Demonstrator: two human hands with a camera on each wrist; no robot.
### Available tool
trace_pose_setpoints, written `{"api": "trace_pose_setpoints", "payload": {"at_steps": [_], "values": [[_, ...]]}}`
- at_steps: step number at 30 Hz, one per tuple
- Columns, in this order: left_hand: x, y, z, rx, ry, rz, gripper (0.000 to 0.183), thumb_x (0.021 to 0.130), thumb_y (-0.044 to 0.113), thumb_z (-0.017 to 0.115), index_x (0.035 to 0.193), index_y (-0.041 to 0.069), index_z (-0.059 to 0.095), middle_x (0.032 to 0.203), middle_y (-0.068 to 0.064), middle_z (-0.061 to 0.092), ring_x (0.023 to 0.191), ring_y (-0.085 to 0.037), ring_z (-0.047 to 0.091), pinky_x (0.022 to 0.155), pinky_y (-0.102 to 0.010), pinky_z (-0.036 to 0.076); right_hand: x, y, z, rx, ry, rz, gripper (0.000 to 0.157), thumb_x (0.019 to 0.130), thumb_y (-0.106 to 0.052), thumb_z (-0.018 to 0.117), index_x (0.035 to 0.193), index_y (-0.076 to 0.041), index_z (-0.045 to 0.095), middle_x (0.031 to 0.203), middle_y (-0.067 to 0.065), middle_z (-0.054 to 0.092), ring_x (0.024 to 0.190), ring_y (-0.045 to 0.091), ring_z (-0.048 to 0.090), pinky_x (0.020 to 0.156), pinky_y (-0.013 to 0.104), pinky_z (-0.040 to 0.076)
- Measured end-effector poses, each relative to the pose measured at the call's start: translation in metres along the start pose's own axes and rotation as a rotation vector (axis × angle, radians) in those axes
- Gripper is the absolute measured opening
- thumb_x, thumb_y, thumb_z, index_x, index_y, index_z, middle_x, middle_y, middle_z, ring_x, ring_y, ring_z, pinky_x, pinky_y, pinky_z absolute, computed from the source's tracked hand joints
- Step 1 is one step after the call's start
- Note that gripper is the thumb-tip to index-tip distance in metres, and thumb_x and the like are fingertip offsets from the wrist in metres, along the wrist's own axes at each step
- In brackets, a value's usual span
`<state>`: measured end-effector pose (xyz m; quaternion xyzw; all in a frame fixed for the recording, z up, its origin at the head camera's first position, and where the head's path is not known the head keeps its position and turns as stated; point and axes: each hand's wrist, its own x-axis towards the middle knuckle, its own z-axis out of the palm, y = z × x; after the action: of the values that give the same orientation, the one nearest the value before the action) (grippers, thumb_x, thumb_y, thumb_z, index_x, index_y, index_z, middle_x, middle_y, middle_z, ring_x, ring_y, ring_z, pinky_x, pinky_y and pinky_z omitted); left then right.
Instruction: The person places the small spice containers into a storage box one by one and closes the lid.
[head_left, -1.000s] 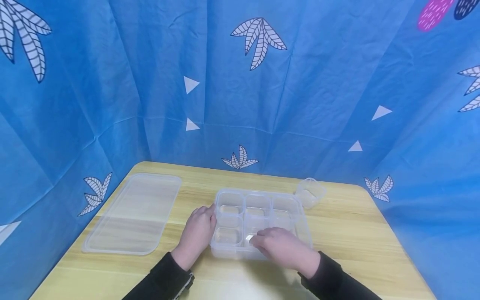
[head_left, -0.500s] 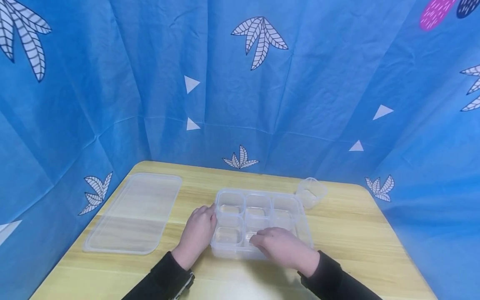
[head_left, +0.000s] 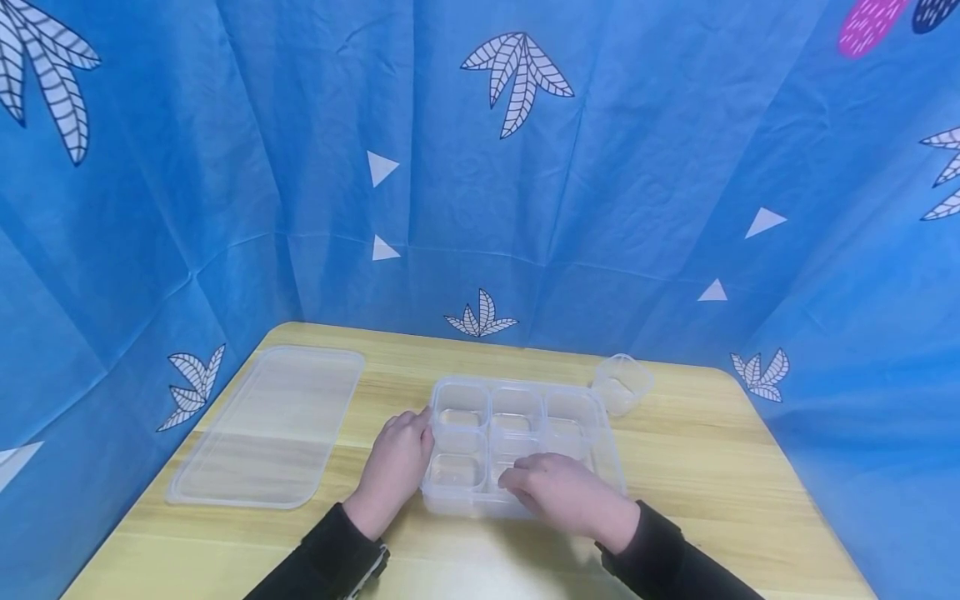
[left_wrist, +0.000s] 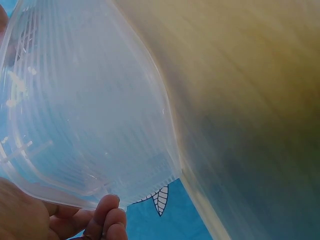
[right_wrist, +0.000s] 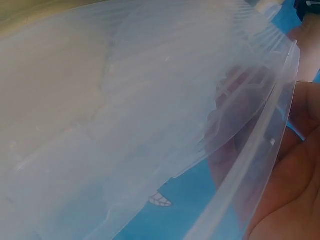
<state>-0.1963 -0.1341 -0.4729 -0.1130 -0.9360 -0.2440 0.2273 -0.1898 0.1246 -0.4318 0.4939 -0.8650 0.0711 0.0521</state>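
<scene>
1. On a wood-grain surface (head_left: 712, 467), a clear compartmented box (head_left: 450, 504) stands between a flat lid (head_left: 270, 425) and a small cup (head_left: 622, 385).
2. The left hand (head_left: 393, 454) grips the box's left edge.
3. The right hand (head_left: 558, 493) bends over the front middle compartment (head_left: 504, 463), its grip impossible to tell.

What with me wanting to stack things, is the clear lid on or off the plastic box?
Off: the clear lid lies flat on the wooden table, apart from the plastic box, whose top is uncovered.
</scene>
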Motion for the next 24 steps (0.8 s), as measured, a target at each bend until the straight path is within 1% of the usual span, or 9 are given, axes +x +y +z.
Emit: {"api": "trace_pose_setpoints", "payload": {"at_steps": [6,9,11,13,18,24], "values": [[-0.0002,-0.0003,0.0003,-0.001,-0.002,-0.006,0.032,0.094,0.003,0.061,0.121,-0.013,0.064,0.083,-0.011,0.065,0.073,-0.022,0.057,0.067,-0.034,0.052,-0.0005,0.0006,0.0,-0.012,0.012,-0.012,0.016,0.097,-0.01,0.061,0.085,-0.019,0.06,0.076,-0.012,0.055,0.072,0.006,0.057,0.069,0.024,0.051],[-0.0001,-0.0003,0.0003,-0.001,0.001,-0.006,0.032,0.094,0.003,0.061,0.121,-0.013,0.064,0.082,-0.01,0.065,0.072,-0.021,0.056,0.066,-0.034,0.052,-0.0017,0.0008,-0.0004,-0.017,0.017,-0.012,0.008,0.097,-0.012,0.063,0.092,-0.017,0.066,0.082,-0.009,0.062,0.078,0.008,0.062,0.073,0.025,0.053],[0.0,-0.0002,0.0003,-0.002,0.001,-0.007,0.032,0.094,0.003,0.061,0.122,-0.013,0.064,0.082,-0.01,0.065,0.072,-0.021,0.056,0.066,-0.034,0.051,-0.0025,0.0009,-0.001,-0.018,0.019,-0.006,0.007,0.097,-0.013,0.064,0.098,-0.016,0.07,0.088,-0.006,0.067,0.083,0.009,0.065,0.077,0.026,0.054],[0.0001,-0.0003,0.0004,-0.004,0.0,-0.007,0.032,0.094,0.003,0.061,0.122,-0.013,0.064,0.081,-0.009,0.064,0.071,-0.02,0.056,0.065,-0.034,0.051,-0.0031,0.0011,-0.0016,-0.016,0.021,-0.001,0.009,0.097,-0.015,0.065,0.102,-0.014,0.071,0.092,-0.005,0.068,0.086,0.01,0.066,0.08,0.027,0.054],[0.0002,-0.0006,0.0007,-0.007,0.003,-0.002,0.031,0.094,0.003,0.061,0.121,-0.013,0.065,0.08,-0.009,0.064,0.071,-0.02,0.055,0.065,-0.034,0.051,-0.0035,0.0016,-0.0023,0.0,0.028,0.01,0.011,0.097,-0.018,0.065,0.104,-0.014,0.072,0.093,-0.005,0.068,0.086,0.01,0.065,0.08,0.027,0.055],[0.0002,-0.0007,0.0008,-0.005,0.011,0.006,0.031,0.094,0.003,0.06,0.12,-0.014,0.065,0.081,-0.01,0.064,0.071,-0.021,0.055,0.066,-0.035,0.051,-0.0034,0.0017,-0.0027,0.007,0.028,0.021,0.019,0.1,-0.027,0.062,0.109,-0.014,0.072,0.096,-0.005,0.069,0.089,0.01,0.066,0.083,0.028,0.055]]}}
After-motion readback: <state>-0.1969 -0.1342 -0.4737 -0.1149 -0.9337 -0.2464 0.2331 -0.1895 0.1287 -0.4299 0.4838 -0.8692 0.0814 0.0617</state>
